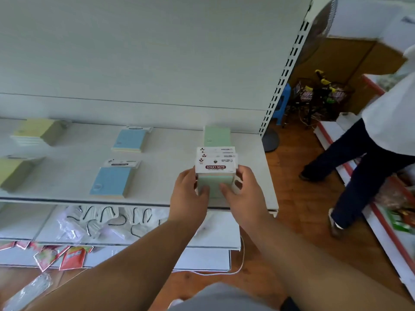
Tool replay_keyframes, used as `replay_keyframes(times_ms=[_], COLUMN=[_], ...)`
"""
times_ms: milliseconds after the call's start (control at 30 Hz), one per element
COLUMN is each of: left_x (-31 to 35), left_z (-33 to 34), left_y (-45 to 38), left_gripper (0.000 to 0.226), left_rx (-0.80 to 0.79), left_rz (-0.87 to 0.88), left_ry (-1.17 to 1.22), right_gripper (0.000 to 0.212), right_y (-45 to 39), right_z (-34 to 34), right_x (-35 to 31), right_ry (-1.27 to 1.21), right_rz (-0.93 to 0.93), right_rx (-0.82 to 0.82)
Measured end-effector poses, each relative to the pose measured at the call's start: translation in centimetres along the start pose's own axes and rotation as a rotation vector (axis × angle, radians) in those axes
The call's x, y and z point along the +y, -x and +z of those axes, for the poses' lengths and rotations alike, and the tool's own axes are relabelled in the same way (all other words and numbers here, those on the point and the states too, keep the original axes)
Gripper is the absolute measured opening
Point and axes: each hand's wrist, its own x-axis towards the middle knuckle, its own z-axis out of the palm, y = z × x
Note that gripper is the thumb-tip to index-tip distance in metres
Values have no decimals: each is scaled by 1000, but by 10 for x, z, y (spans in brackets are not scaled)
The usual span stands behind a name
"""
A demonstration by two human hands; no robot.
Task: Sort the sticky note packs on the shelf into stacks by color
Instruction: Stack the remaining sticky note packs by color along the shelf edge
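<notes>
White shelving (67, 194) is filling the view, with a wooden floor (303, 221) running off to the right. At the shelf's front right, both hands are closing on a green stack (214, 187) of sticky note packs: the left hand (188, 191) is gripping its left side, thumb lying across the top, while the right hand (244, 189) is clamping the right side, thumb also on top. White header cards (216, 163) reading STICKY NOTE are fanning out at the stack's far end. Just behind them, 1 green pack (217, 136) is lying flat near the back panel. To the left, 2 blue packs are sitting well apart from the green ones, the near one (112, 181) by the shelf's front edge and the far one (130, 140) behind it. Farther left, 2 yellow piles are resting, 1 at the back (37, 131) and 1 at the left edge (15, 172). Below, a lower shelf (213, 239) is holding clear bags of hooks (107, 218), and red packets (67, 257) are lying under it. On the right, a person (370, 153) is standing beside another shelf.
</notes>
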Motion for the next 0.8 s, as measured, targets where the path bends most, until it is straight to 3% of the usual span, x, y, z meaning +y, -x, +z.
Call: replay_keyframes(times_ms=[367, 500, 567, 667, 800], left_x=[-20, -11, -4, 9, 13], left_z=[-9, -16, -22, -28, -22], left_y=[-12, -14, -20, -37, -52], left_gripper=[48, 29, 14, 27, 29], left_rx=[-147, -168, -229, -386, -444], left_rz=[160, 110, 25, -86, -99], left_ry=[-42, -88, -205, -402, -502], right_gripper=[38, 32, 31, 42, 46], right_y=[20, 13, 7, -7, -19], right_z=[26, 23, 18, 11, 10], right_x=[2, 2, 2, 0, -3], right_ry=[161, 252, 377, 523, 562], right_rz=[-9, -20, -17, 32, 116], right_rx=[131, 197, 153, 57, -13])
